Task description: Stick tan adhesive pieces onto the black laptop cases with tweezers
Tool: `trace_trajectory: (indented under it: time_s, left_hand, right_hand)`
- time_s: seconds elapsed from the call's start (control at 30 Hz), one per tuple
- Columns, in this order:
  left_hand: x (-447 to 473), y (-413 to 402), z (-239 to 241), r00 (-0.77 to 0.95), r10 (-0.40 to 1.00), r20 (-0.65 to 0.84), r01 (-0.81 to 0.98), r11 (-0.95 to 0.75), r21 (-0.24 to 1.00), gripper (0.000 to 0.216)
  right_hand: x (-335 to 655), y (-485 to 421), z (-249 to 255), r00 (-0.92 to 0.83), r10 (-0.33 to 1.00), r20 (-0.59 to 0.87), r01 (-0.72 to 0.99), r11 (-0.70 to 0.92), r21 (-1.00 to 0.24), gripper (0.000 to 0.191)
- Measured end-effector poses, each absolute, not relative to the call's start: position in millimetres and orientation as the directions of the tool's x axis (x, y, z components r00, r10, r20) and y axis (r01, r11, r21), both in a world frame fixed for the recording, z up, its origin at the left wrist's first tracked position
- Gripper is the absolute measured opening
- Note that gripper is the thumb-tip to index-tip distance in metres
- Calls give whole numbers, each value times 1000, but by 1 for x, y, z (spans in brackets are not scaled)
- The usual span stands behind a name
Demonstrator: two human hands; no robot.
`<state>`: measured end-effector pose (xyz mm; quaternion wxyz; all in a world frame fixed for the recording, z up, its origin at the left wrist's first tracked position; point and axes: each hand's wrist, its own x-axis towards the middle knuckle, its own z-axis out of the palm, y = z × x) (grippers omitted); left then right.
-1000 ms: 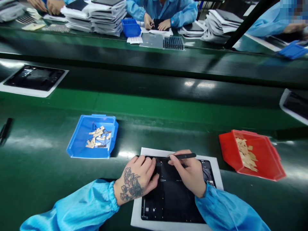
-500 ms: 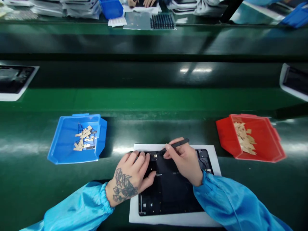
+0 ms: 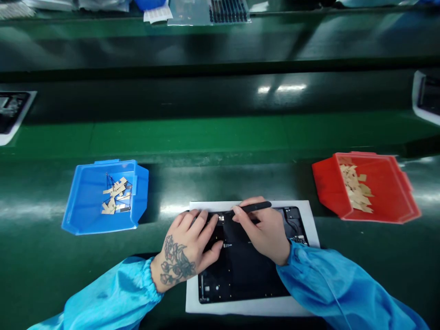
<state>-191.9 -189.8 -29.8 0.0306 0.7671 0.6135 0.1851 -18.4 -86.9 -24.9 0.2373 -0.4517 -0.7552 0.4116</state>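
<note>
An opened black tablet housing [image 3: 254,275], with its inner parts showing, lies on a white sheet [image 3: 220,308] in front of me. My left hand [image 3: 189,247] rests on the housing's upper left corner. Its fingers are stretched out along the top edge, with the thumb apart, and it holds nothing. Pinched in my right hand [image 3: 263,229] are black tweezers [image 3: 255,207], held slanting above the top edge of the housing. Their tips point left, near a small light-coloured connector [image 3: 221,218] beside my left index finger. Whether the tips grip anything is too small to tell.
A blue bin [image 3: 87,197] with small tan pieces and dark thin parts stands to the left. On the right, a red bin [image 3: 388,188] holds tan pieces. Other device housings on white lie at the far left [image 3: 13,110] and far right [image 3: 429,94]. Plastic-bagged parts [image 3: 228,11] lie at the back.
The view has tilted slightly downward, so the back bench has slid up and partly out of frame. Both hands and the tweezers keep nearly the same place on the housing.
</note>
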Motion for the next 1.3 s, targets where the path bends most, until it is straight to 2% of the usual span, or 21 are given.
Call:
trace_trajectory:
  time_s: [0.13,0.27,0.43,0.53,0.77,1.13,1.23,1.3]
  left_hand:
    - [-193,-188,-28,150,976,159,921,-197,337,46]
    - [-191,-188,-28,143,982,123,924,-177,339,48]
    - [-191,-187,-28,136,985,104,911,-166,377,49]
    - [-193,-187,-28,137,982,129,890,-179,420,45]
    - [-193,-189,-28,140,981,130,901,-181,394,44]
    - [-191,-188,-28,141,981,133,896,-183,405,42]
    - [-195,-189,-26,140,984,113,871,-176,459,42]
    - [-200,-189,-24,114,989,99,813,-150,563,37]
  right_hand:
    - [-14,-88,-24,-489,859,153,483,413,-772,7]
    - [-11,-86,-22,-486,841,239,383,451,-806,5]
    - [-14,-82,-25,-476,875,82,280,240,-930,9]
    - [-14,-80,-26,-483,875,37,229,167,-959,13]
    - [-13,-78,-27,-503,864,-15,216,110,-970,12]
    - [-18,-82,-29,-651,757,48,136,178,-975,6]
    - [-17,-79,-25,-652,758,-5,163,134,-977,5]
    - [-16,-73,-20,-604,796,-51,192,83,-978,6]
